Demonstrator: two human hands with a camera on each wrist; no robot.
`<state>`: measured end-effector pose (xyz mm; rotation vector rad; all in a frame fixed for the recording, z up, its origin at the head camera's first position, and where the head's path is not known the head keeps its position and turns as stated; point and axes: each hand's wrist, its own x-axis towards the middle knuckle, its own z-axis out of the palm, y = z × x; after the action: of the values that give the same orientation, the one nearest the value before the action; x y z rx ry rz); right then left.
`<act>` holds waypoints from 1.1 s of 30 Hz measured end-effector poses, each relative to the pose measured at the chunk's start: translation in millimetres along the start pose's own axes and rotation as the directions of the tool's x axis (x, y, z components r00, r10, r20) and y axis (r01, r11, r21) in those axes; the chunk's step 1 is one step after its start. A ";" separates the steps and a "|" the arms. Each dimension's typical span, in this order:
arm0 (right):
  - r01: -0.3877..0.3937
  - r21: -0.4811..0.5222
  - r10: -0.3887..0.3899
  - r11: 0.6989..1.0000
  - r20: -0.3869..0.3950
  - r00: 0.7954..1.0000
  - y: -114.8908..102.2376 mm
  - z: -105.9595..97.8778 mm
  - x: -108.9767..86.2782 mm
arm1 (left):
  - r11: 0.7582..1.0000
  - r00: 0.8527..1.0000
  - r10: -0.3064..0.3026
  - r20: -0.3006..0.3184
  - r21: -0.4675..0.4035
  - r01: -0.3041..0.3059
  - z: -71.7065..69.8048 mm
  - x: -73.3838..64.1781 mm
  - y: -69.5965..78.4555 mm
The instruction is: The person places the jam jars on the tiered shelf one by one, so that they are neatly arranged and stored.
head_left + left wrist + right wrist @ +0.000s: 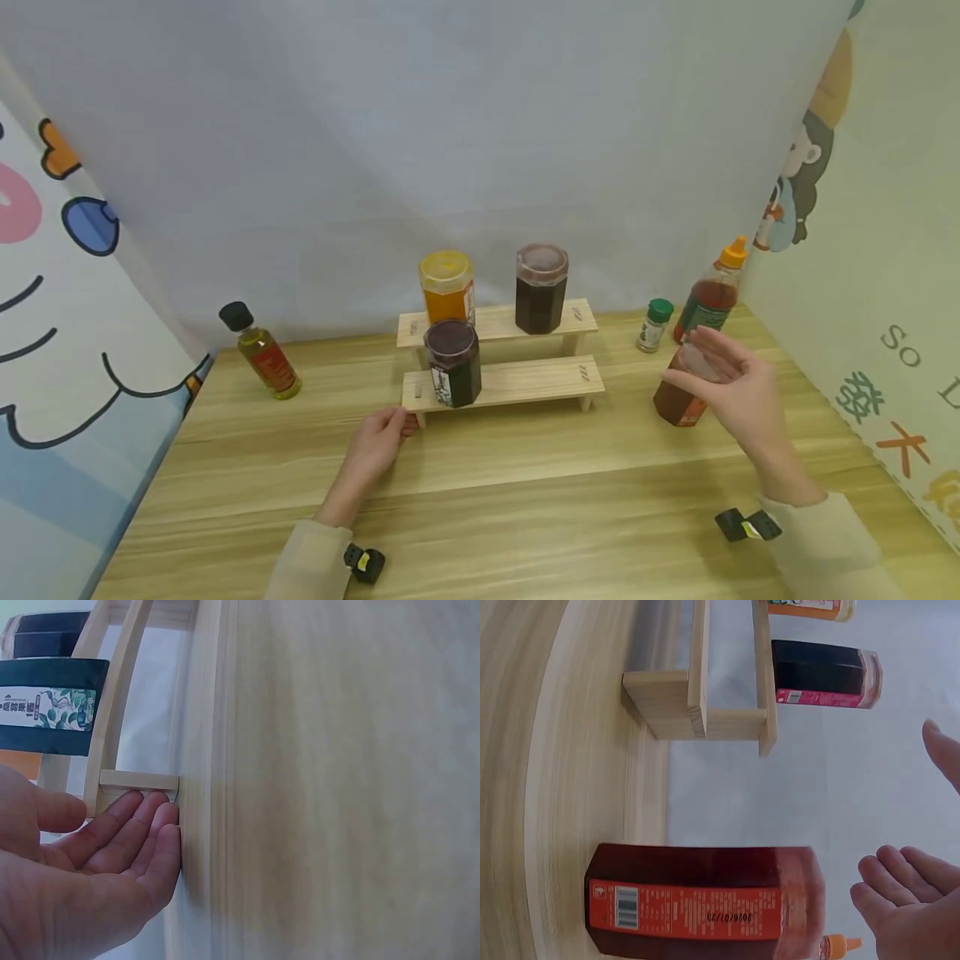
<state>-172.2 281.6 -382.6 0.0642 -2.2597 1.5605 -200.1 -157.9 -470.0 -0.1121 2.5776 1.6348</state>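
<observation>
A two-tier wooden rack (525,380) stands on the table. My left hand (380,437) holds its lower left end, the thumb at the board's edge and the fingers (142,825) under it by the leg. A dark jam jar (453,367) with a white label stands on the lower tier, above that hand. On the upper tier are an orange-yellow jar (447,292) and another dark jar (541,292). At the right, my right hand (738,392) hovers with spread thumb and fingers by the lid of a dark red jar (697,900), apart from it.
Behind the red jar are a green-capped shaker (654,327) and a sauce bottle (711,296) with an orange cap. An oil bottle (266,358) with a black cap stands at the left. A pale curtain (450,125) hangs behind, with printed panels on both sides.
</observation>
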 end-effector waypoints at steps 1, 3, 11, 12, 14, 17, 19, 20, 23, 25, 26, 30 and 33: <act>-0.013 -0.022 0.013 1.000 -0.003 1.000 1.0 -2.8 0.8 | 1.000 1.000 0.000 -0.002 0.004 0.000 -0.5 -0.2 0.2; -0.042 -0.058 0.042 0.997 -0.001 0.999 3.5 -8.3 1.6 | 1.000 1.000 0.002 -0.003 0.008 -0.002 -1.0 -0.3 0.4; -0.076 -0.118 0.075 0.990 -0.012 0.997 13.5 -25.7 2.2 | 1.000 1.000 0.005 -0.001 0.014 -0.005 -1.1 -0.5 0.6; -0.074 -0.124 0.073 0.989 -0.013 0.997 15.2 -27.3 2.1 | 1.000 1.000 0.005 -0.003 0.016 -0.005 -1.2 -0.5 0.7; -0.079 -0.132 0.078 0.988 -0.013 0.997 18.7 -29.6 2.1 | 1.000 1.000 0.006 -0.004 0.020 -0.006 -1.3 -0.4 0.4; -0.097 -0.142 0.097 0.985 -0.011 0.995 23.4 -32.6 1.4 | 1.000 1.000 0.010 -0.002 0.026 -0.010 -1.5 -0.4 0.1; -0.103 -0.153 0.102 0.983 -0.011 0.995 26.6 -33.9 1.1 | 1.000 1.000 0.011 -0.001 0.026 -0.011 -1.6 -0.2 -0.2; -0.105 -0.159 0.105 0.982 -0.010 0.994 28.3 -34.7 1.0 | 1.000 1.000 0.012 0.000 0.024 -0.012 -1.6 -0.2 -0.3; -0.108 -0.174 0.109 0.979 -0.002 0.994 33.8 -36.8 1.1 | 1.000 1.000 0.010 0.002 0.020 -0.010 -1.4 -0.3 -0.2; -0.114 -0.184 0.118 0.976 0.010 0.993 37.3 -38.2 1.4 | 1.000 1.000 0.006 0.002 0.018 -0.006 -1.2 -0.3 -0.3; -0.117 -0.185 0.123 0.976 0.018 0.992 39.1 -38.8 1.4 | 1.000 1.000 0.004 0.001 0.018 -0.004 -1.2 -0.4 -0.3; -0.132 -0.191 0.142 0.973 0.043 0.989 46.6 -39.8 1.5 | 1.000 1.000 0.001 0.001 0.016 -0.001 -1.0 0.3 -1.0; -0.138 -0.206 0.152 0.969 0.054 0.987 53.0 -39.4 2.2 | 1.000 1.000 -0.002 0.000 0.018 0.002 -1.0 0.6 -1.5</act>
<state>-176.3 337.8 -417.1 -0.1069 -2.5161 1.4084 -200.5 -159.4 -471.0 -0.1135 2.5909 1.6112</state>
